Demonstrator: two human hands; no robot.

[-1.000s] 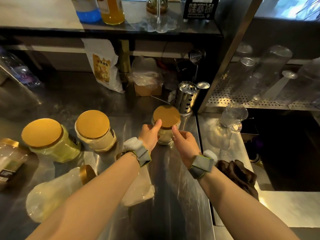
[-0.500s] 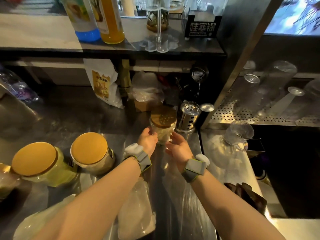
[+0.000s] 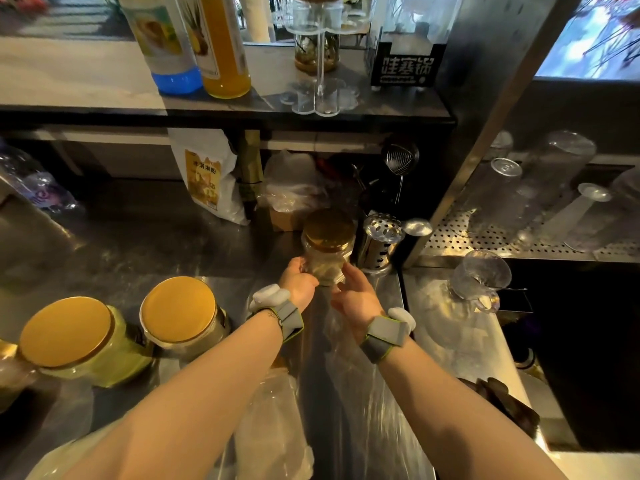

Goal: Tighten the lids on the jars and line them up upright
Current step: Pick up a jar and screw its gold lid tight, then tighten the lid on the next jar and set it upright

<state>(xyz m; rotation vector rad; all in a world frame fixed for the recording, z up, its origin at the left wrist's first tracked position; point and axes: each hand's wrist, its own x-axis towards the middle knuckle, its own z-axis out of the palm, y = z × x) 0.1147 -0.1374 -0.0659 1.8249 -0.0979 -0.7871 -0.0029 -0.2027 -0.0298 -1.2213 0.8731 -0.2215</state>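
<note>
A small glass jar (image 3: 328,258) with a gold lid stands upright at the back of the steel counter (image 3: 145,237). My left hand (image 3: 298,281) grips its lower left side. On the lower right side my right hand (image 3: 356,296) holds it, thumb against the glass. Two bigger gold-lidded jars stand upright at the left: a greenish one (image 3: 69,337) and a pale one (image 3: 181,311). My left arm covers most of what lies at the bottom left.
A perforated steel utensil holder (image 3: 379,242) stands right beside the held jar. A glass mug (image 3: 479,280) and a drainer rack with upturned glasses (image 3: 519,209) are at the right. Bags (image 3: 207,174) lean at the back, bottles (image 3: 221,46) stand on the shelf, and clear plastic (image 3: 273,427) lies near me.
Both hands carried the small jar away from me toward the back, beside the steel holder. Their grip slid from near the lid down to the jar's lower part.
</note>
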